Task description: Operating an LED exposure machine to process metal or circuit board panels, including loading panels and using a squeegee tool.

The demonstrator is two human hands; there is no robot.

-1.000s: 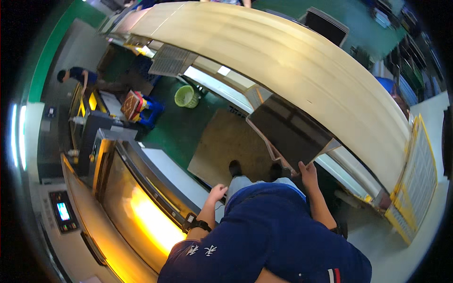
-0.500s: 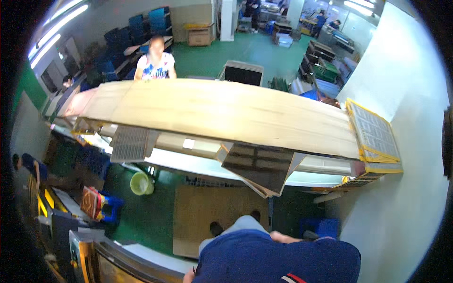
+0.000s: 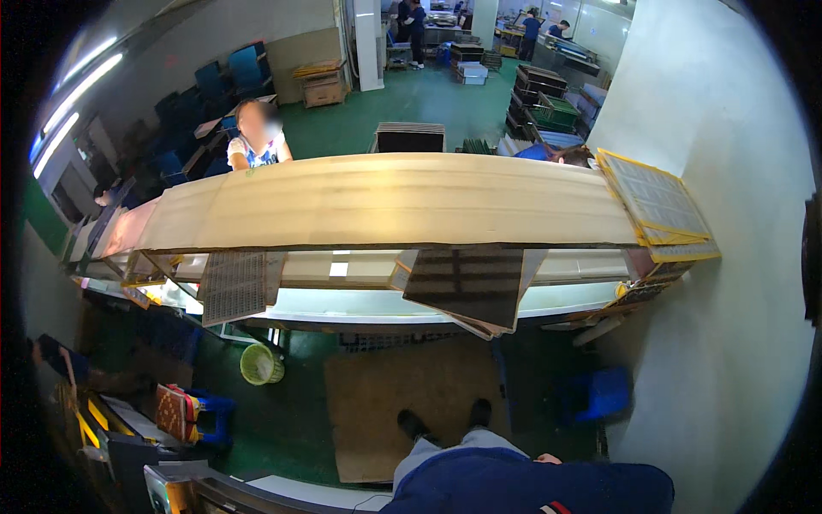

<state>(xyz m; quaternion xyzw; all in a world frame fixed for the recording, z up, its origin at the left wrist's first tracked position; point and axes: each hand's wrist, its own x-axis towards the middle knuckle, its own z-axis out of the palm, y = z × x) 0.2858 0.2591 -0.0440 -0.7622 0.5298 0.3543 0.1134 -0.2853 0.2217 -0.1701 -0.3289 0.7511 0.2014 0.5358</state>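
Observation:
My right hand (image 3: 548, 459) shows only as a small patch at my right side, beside my grey trousers (image 3: 462, 452) and the dark blue shirt (image 3: 531, 484). Its fingers are mostly hidden, and I cannot make out anything in it. My left hand is out of view. Ahead of me, out of reach of the visible hand, stands a long bench with a pale, board-like top (image 3: 385, 201). Below the top, at the front, hang a dark framed panel (image 3: 467, 287) and a grey gridded panel (image 3: 235, 287), above a lit white surface (image 3: 360, 303).
I stand on a brown mat (image 3: 368, 428). Left of it are a green basket (image 3: 261, 364) and a blue stool (image 3: 214, 415); another blue stool (image 3: 604, 394) is by the right wall. Behind me runs machinery (image 3: 205, 493). Across the bench is a person (image 3: 257, 141).
My view has shifted, so the bench front, mat and both my shoes show more fully. The bit of left hand at the lower edge has gone out of view. Less of my right hand shows.

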